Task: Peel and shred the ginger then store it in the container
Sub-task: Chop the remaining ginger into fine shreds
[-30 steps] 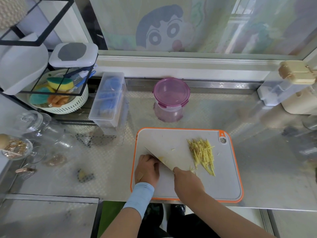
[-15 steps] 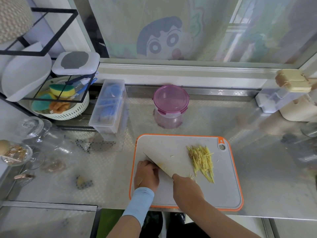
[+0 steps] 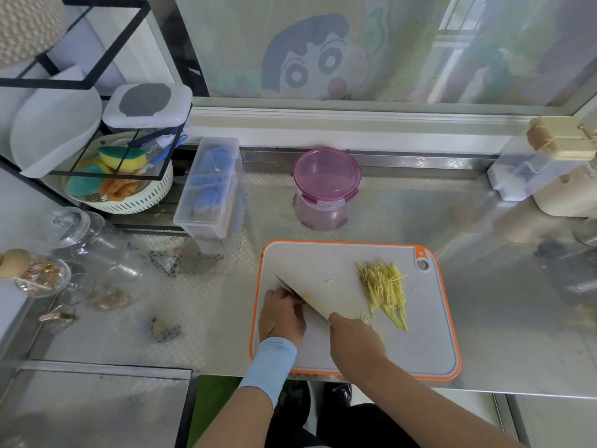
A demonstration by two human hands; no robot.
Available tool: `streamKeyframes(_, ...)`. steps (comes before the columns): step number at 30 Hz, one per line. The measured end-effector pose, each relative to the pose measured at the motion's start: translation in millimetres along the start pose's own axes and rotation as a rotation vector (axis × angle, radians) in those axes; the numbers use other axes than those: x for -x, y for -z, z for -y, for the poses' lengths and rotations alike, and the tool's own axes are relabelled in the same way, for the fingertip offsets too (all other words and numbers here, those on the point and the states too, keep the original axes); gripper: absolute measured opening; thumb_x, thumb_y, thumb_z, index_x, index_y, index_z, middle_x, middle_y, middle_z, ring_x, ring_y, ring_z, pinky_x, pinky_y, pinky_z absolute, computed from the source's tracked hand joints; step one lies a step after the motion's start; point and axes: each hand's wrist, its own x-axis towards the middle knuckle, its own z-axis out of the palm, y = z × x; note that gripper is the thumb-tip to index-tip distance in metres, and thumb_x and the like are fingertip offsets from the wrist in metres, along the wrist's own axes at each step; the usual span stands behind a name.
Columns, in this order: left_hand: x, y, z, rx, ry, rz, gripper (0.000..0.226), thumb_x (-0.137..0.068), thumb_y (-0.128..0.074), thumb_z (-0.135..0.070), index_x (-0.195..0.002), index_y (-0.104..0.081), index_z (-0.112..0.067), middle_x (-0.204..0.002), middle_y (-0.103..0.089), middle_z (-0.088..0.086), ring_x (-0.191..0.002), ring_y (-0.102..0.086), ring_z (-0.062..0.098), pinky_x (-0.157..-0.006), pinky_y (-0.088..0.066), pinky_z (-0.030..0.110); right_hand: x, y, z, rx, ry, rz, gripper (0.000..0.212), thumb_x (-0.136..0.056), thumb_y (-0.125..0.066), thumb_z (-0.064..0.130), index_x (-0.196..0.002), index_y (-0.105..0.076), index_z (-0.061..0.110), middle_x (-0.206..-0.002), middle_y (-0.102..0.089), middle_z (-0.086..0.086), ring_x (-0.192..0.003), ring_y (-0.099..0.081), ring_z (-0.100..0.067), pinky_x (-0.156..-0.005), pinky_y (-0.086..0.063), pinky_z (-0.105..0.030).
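Observation:
A grey cutting board (image 3: 420, 347) with an orange rim lies on the steel counter. My left hand (image 3: 281, 315) holds down a small piece of ginger (image 3: 307, 298) with curled fingers at the board's left side. My right hand (image 3: 353, 342) grips the handle of a knife (image 3: 298, 297) whose blade rests against the ginger, right beside my left fingers. A pile of yellow ginger shreds (image 3: 384, 291) lies on the board's right half. A round purple container (image 3: 326, 189) with its lid on stands behind the board.
A clear box with blue items (image 3: 210, 189) and a white basket of sponges (image 3: 119, 189) stand at the back left under a black rack. Glass jars (image 3: 64, 227) sit at the left. A ginger scrap (image 3: 163, 329) lies left of the board. Dispensers (image 3: 549, 169) stand at the right.
Both hands stay at the same spot on the board with the knife on the ginger. The camera has tilted slightly, so the scene sits lower in the view.

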Motion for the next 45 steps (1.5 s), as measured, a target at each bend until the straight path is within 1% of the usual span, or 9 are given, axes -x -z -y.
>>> streamKeyframes(6, -0.5, -0.1, 1.2, -0.014, -0.021, 0.002, 0.017, -0.084, -0.062, -0.008, -0.086, -0.077, -0.016, -0.095, -0.069, 0.002, -0.093, -0.053, 0.027, -0.071, -0.043, 0.027, -3.3, 1.8, 2.9, -0.032, 0.018, -0.018, 0.017, -0.094, -0.042, 0.004, -0.09, -0.04, 0.021, -0.069, -0.042, 0.002, -0.067, -0.048, -0.026, -0.044, -0.026, -0.027)
streamKeyframes(13, 0.2, -3.3, 1.5, -0.001, 0.008, -0.008, 0.015, -0.08, -0.064, -0.007, -0.079, -0.077, -0.014, -0.088, -0.068, 0.003, -0.088, -0.054, 0.028, -0.065, -0.037, 0.025, 0.0, -2.1, 1.0, -0.024, -0.016, 0.009, 0.014, -0.095, -0.043, 0.006, -0.097, -0.045, 0.02, -0.09, -0.062, -0.008, -0.074, -0.053, -0.027, -0.049, -0.031, -0.027)
streamKeyframes(18, -2.4, 7.0, 14.1, 0.056, -0.041, 0.123, 0.017, -0.088, -0.062, -0.014, -0.093, -0.078, -0.017, -0.101, -0.068, -0.001, -0.098, -0.052, 0.021, -0.084, -0.041, 0.023, -5.6, -0.9, 0.0, -0.156, -0.047, -0.033, 0.01, -0.099, -0.04, 0.015, -0.091, -0.041, 0.02, -0.081, -0.052, -0.002, -0.07, -0.05, -0.025, -0.045, -0.026, -0.026)
streamKeyframes(20, -5.0, 16.9, 19.2, 0.138, -0.067, 0.209, 0.016, -0.09, -0.063, -0.014, -0.097, -0.078, -0.016, -0.103, -0.066, -0.001, -0.099, -0.055, 0.019, -0.089, -0.042, 0.018, -2.2, 2.2, -3.6, -0.24, -0.091, -0.063, 0.012, -0.1, -0.04, 0.016, -0.088, -0.041, 0.02, -0.078, -0.052, 0.0, -0.071, -0.051, -0.023, -0.045, -0.027, -0.026)
streamKeyframes(23, -8.3, 37.4, 21.2, 0.234, 0.054, 0.204, 0.014, -0.091, -0.063, -0.016, -0.098, -0.075, -0.014, -0.099, -0.063, -0.004, -0.088, -0.054, 0.008, -0.077, -0.036, 0.002, 4.7, 3.0, 0.0, -0.349, -0.121, -0.111, 0.02, -0.1, -0.041, 0.019, -0.081, -0.037, 0.021, -0.07, -0.05, 0.002, -0.061, -0.048, -0.018, -0.045, -0.028, -0.026)
streamKeyframes(27, -10.9, 54.1, 24.7, 0.195, 0.248, 0.054, 0.013, -0.092, -0.057, -0.02, -0.088, -0.069, -0.022, -0.098, -0.062, -0.002, -0.091, -0.058, 0.018, -0.083, -0.042, 0.022, 0.2, -7.9, 16.7, -0.475, -0.136, 0.007, 0.017, -0.099, -0.044, 0.028, -0.085, -0.046, 0.019, -0.079, -0.057, 0.0, -0.065, -0.052, -0.015, -0.049, -0.033, -0.027)
streamKeyframes(33, -13.3, 57.2, 31.8, -0.054, -0.015, 0.378, 0.026, -0.095, -0.048, -0.023, -0.113, -0.065, -0.03, -0.119, -0.053, -0.009, -0.119, -0.042, 0.013, -0.103, -0.037, 0.029, -8.5, 1.5, -14.0, -0.578, -0.334, -0.124, 0.02, -0.099, -0.047, 0.032, -0.1, -0.057, 0.015, -0.095, -0.065, -0.01, -0.084, -0.058, -0.029, -0.068, -0.043, -0.032)
streamKeyframes(42, -27.6, 45.3, -6.5, -0.165, -0.125, 0.52, 0.035, -0.094, -0.046, -0.026, -0.128, -0.054, -0.03, -0.13, -0.048, -0.005, -0.128, -0.037, 0.018, -0.108, -0.034, 0.033, 3.0, 59.7, -57.4, -0.487, -0.362, -0.314, 0.02, -0.098, -0.041, 0.031, -0.084, -0.048, 0.019, -0.081, -0.062, -0.007, -0.075, -0.059, -0.03, -0.067, -0.051, -0.038)
streamKeyframes(45, -35.0, 38.4, -30.7, -0.182, -0.202, 0.554, 0.038, -0.094, -0.046, -0.026, -0.132, -0.051, -0.029, -0.133, -0.047, -0.004, -0.13, -0.035, 0.017, -0.108, -0.034, 0.034, 8.8, 76.5, -79.8, -0.357, -0.412, -0.386, 0.017, -0.099, -0.034, 0.03, -0.099, -0.05, 0.023, -0.092, -0.066, -0.009, -0.079, -0.054, -0.033, -0.072, -0.047, -0.037)
